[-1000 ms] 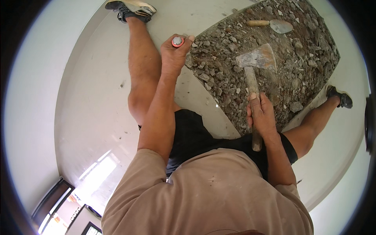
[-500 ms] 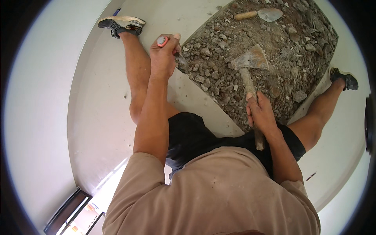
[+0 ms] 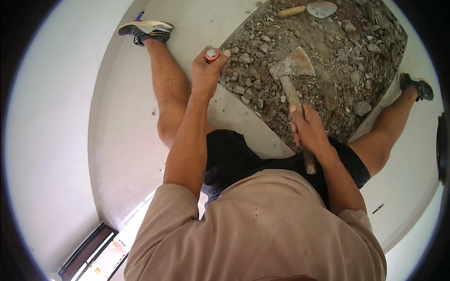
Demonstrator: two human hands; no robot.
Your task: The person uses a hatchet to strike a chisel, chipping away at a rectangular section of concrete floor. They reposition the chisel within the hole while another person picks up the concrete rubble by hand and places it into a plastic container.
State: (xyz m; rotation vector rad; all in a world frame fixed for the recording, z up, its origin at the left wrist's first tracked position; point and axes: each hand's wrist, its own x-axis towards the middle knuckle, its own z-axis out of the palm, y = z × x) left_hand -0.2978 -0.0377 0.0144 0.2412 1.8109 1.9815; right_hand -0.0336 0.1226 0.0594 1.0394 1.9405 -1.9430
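Note:
My left hand (image 3: 206, 77) is closed round a red-handled chisel (image 3: 212, 54), held near upright at the left edge of the rubble patch (image 3: 323, 93). Its grey butt end faces up, and the hand hides its lower part. In my right hand (image 3: 310, 128) is a hatchet (image 3: 294, 63), gripped midway along its worn wooden handle. The hatchet's wide, dusty metal head is over the broken stones, and the handle's butt comes back to my black shorts.
A trowel (image 3: 321, 9) with a wooden handle lies on the rubble at the far side. Pale smooth floor (image 3: 126, 122) surrounds the patch. My shoes (image 3: 145, 32) rest on either side. A small dark stick-like object (image 3: 378, 208) lies at the right.
My left hand has moved right with the chisel, whose blade showed before and is now hidden. The hatchet in my right hand has shifted slightly left and away from me.

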